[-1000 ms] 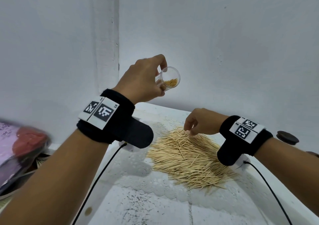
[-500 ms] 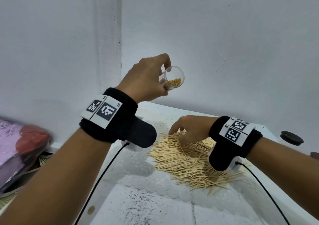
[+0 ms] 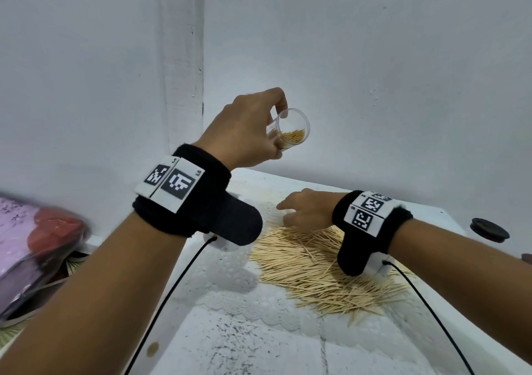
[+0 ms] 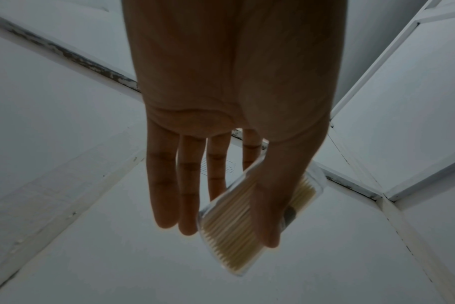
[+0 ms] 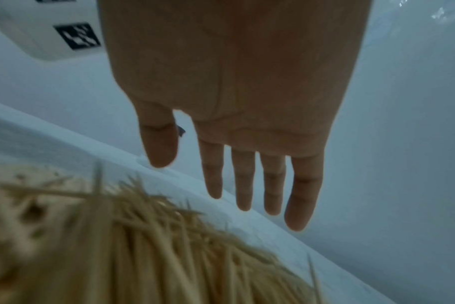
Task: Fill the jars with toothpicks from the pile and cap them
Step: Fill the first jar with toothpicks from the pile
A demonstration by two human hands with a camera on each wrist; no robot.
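Two hands are busy, and I watch them from far away. My left hand (image 3: 247,128) is up in the air on the left, with thumb and fingers pinched around a small clear jar (image 3: 290,133). This jar is tipped so its open mouth faces right and toward me, and I can see it is partly full of toothpicks (image 4: 234,222) that lie along its length. My right hand (image 3: 308,212) is low on the white table (image 3: 259,346), at the far left edge of the big pile of toothpicks (image 3: 325,265). Its fingers (image 5: 243,181) are straight and a little apart, and they hold nothing. From those fingers the pile lies just below and back toward the wrist, so I think the hand has to curl in and scoop toward me to grab a bunch. Most sticks point left to right, so a pinch across them should work best. After that, the jar mouth is up and to the left of this hand. A dark round lid (image 3: 489,229) sits far off on the right side of the table.
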